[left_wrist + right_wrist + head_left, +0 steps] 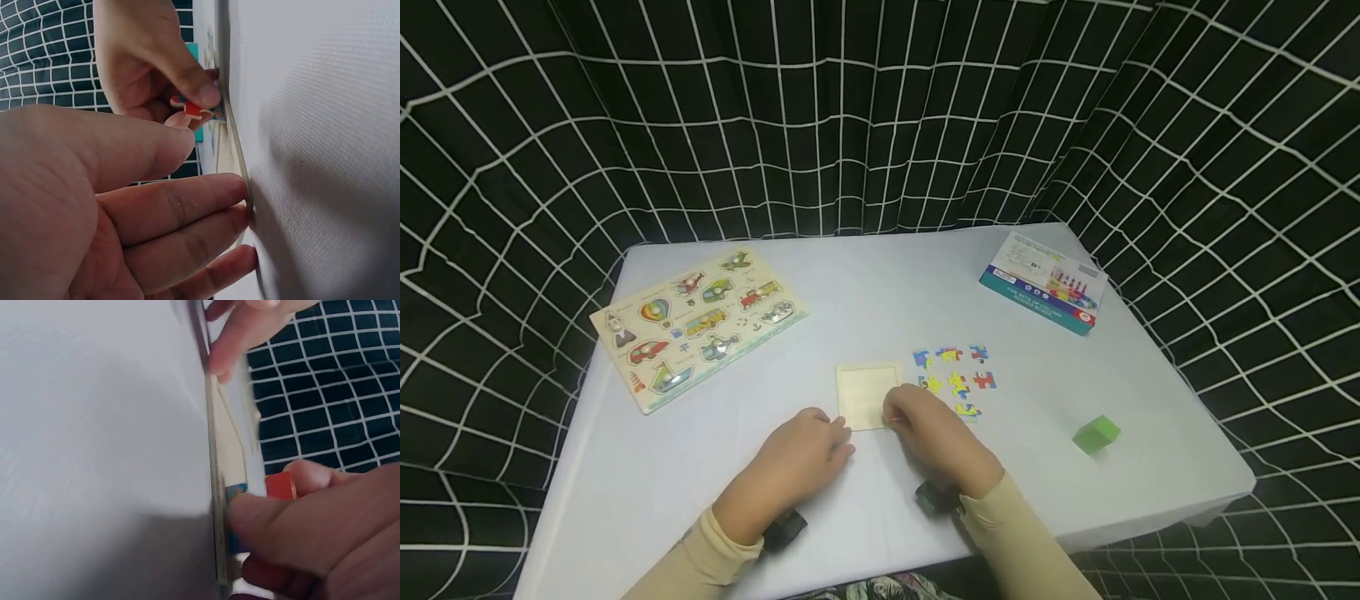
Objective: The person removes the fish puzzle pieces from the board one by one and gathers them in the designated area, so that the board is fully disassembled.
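Observation:
A small square wooden puzzle tray (867, 396) lies in front of me, with a bare pale base in the head view. My left hand (805, 454) rests its straight fingertips against the tray's near left edge, and the thumb stands apart from them. At the near right corner, my right hand (936, 433) pinches a red and blue jigsaw piece (195, 111) between thumb and fingers. In the right wrist view the piece's blue part (236, 544) is right at the tray's corner, partly covered by the thumb. Several loose jigsaw pieces (958, 383) lie just right of the tray.
At the far left lies a wooden peg puzzle board (745, 335) with vehicle pictures. A teal and white box (1045, 279) sits at the back right. Toward the right edge of the white-covered table (880, 292) is a green block (1096, 435). Dark gridded curtains (820, 125) surround the table.

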Tool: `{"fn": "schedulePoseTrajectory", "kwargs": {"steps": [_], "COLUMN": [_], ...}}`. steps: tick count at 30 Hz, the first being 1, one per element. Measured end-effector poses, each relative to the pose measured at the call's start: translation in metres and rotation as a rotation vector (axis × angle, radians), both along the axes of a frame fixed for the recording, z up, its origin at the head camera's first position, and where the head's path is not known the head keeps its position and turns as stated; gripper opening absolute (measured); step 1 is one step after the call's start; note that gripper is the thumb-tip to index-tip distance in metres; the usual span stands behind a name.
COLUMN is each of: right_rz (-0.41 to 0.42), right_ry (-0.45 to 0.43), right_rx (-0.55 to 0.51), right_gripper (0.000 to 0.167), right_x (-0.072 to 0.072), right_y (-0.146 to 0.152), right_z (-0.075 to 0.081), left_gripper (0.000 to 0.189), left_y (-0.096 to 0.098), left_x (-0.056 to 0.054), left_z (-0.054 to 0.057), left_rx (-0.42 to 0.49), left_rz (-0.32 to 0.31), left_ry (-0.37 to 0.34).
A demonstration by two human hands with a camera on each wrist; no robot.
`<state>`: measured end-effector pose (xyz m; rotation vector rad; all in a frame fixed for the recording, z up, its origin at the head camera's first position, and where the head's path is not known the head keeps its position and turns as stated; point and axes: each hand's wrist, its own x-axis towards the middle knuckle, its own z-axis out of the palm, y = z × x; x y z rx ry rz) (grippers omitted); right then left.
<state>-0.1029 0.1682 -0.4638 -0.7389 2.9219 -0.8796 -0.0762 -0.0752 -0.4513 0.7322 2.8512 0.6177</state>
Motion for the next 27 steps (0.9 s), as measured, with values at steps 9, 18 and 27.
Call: {"fn": "schedulePoseTrajectory", "kwargs": {"steps": [9, 18, 27], "right_rz": [-0.342, -0.424, -0.446], "right_ry": [-0.134, -0.396, -0.332], "right_rx": [0.019, 0.099, 0.102], "right_gripper": [0.015, 0.018, 0.025], "right_x": [-0.013, -0.013, -0.014], "right_y": [0.087, 0.134, 0.130], "right_z": [0.031, 0.023, 0.015], "left_gripper": [0.033, 0.032, 0.032], "left_y": [-0.002, -0.007, -0.007], "left_x": [0.001, 0.002, 0.001], "left_z": [0.001, 0.004, 0.007], "left_rx": [0.016, 0.004, 0.015], "left_rz": [0.014, 0.038, 0.042], "left_ry": [-0.002, -0.010, -0.015]}}
